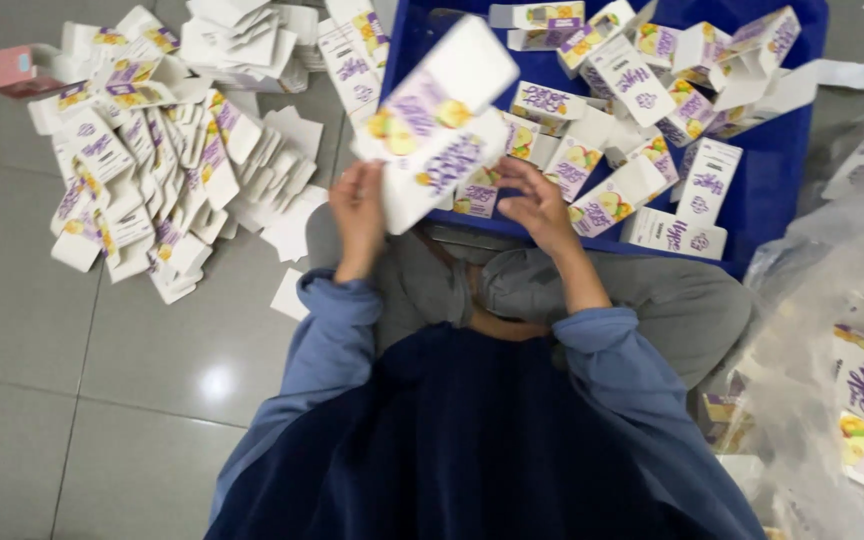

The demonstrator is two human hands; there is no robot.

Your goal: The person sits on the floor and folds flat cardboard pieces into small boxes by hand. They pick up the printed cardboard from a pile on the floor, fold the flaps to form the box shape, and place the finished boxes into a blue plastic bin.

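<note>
I hold a white cardboard carton (439, 125) with purple print and yellow fruit pictures above my lap. My left hand (358, 213) grips its lower left edge. My right hand (534, 203) sits at its lower right side, fingers curled against the carton's bottom flap. The carton is tilted, its top end pointing up and to the right. Behind it stands a blue plastic crate (772, 160) holding several folded cartons of the same kind.
A heap of flat unfolded cartons (162, 150) lies on the grey tiled floor to my left. A clear plastic bag (852, 330) with more cartons lies at my right. A pink box (17, 68) sits at the far left.
</note>
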